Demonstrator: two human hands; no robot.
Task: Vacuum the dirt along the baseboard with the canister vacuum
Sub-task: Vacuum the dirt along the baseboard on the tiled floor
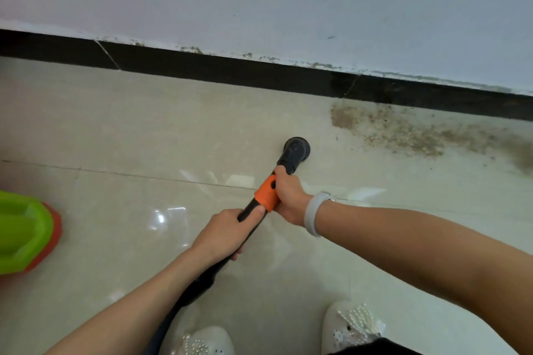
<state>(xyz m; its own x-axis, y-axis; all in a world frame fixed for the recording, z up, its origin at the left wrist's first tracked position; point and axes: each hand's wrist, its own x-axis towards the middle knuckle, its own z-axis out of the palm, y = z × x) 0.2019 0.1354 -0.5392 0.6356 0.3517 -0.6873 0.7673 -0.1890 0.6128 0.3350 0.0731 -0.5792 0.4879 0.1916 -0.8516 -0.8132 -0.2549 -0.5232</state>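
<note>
1. As seen from the head camera, the wand (253, 210) runs on a long axis from lower left to upper right, ending in a round black nozzle (297, 148) that rests on or just above the tiled floor (115, 124); contact cannot be made out.
2. Right hand (288, 196): fingers clenched around the orange collar (266, 193) and the black tube just above it; a pale wristband (314, 212) sits on that wrist. This is the hand nearer the nozzle.
3. Left hand (227, 229): fingers wrapped around the wand just below the collar, thumb laid along the tube.
4. Dirt (403, 132): a brown, gritty patch lying against the dark baseboard (230, 69), to the right of the nozzle and slightly farther toward the wall, clear of the nozzle. The floor ahead and to the left looks clean.
5. Judgement: the coming move calls for a sweep rightward and toward the wall, led by the right hand.
6. Hidden or unclear: the hose (184, 297) leaves the frame at the bottom and the canister is not in view; the dirt runs off the right edge, so its extent is unknown; a green and orange object (26, 233) at left is cut off and blurred.
</note>
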